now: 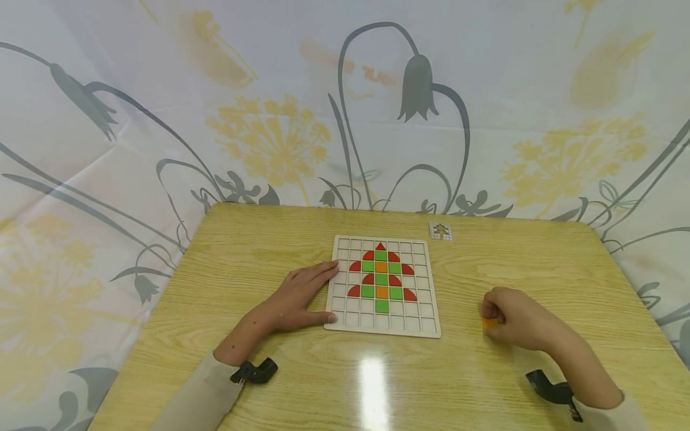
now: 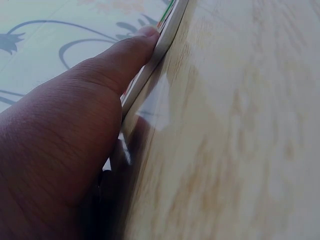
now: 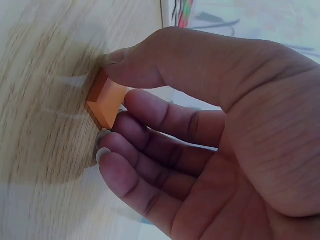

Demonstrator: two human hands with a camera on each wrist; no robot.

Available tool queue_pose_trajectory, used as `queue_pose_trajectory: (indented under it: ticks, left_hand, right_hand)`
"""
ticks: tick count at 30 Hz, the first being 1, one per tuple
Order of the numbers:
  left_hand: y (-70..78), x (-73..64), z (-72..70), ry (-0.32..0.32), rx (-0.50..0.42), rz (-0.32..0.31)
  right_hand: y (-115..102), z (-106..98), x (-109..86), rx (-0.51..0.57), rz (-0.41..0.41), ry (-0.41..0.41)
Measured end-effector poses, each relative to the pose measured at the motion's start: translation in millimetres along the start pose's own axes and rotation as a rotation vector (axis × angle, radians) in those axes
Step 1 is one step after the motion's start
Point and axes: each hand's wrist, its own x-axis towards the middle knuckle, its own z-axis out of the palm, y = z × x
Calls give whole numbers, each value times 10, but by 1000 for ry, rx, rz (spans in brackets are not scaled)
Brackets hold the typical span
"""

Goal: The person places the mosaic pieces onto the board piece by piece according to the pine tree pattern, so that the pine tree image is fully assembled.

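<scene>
A pale wooden grid board (image 1: 424, 311) lies on the table, with red, green and orange tiles set in its squares in a tree shape. My left hand (image 1: 299, 299) rests along the board's left side, fingers out over the upper left edge and thumb at the lower left corner. To the right of the board, my right hand (image 1: 520, 317) pinches a small orange block (image 3: 107, 102) between thumb and fingers, close over the tabletop. In the right wrist view the block is tilted, and the thumb covers its upper end.
A small card (image 1: 441, 231) showing a tree pattern lies behind the board, toward its right. The wood-grain table (image 1: 242, 239) ends at a flower-printed cloth (image 1: 485, 149) at the back and sides. Black wrist mounts (image 1: 550, 388) sit on both forearms.
</scene>
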Motion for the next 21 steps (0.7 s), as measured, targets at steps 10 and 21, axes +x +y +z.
queue_pose_trajectory:
  ticks: [10,21]
  left_hand:
    - [-2,-5,5,8,-2,0]
    - [-6,-3,9,9,3,2]
  right_hand:
    - [-88,29,54,5,-39,-1]
    - [-198,73,165,76,-135,37]
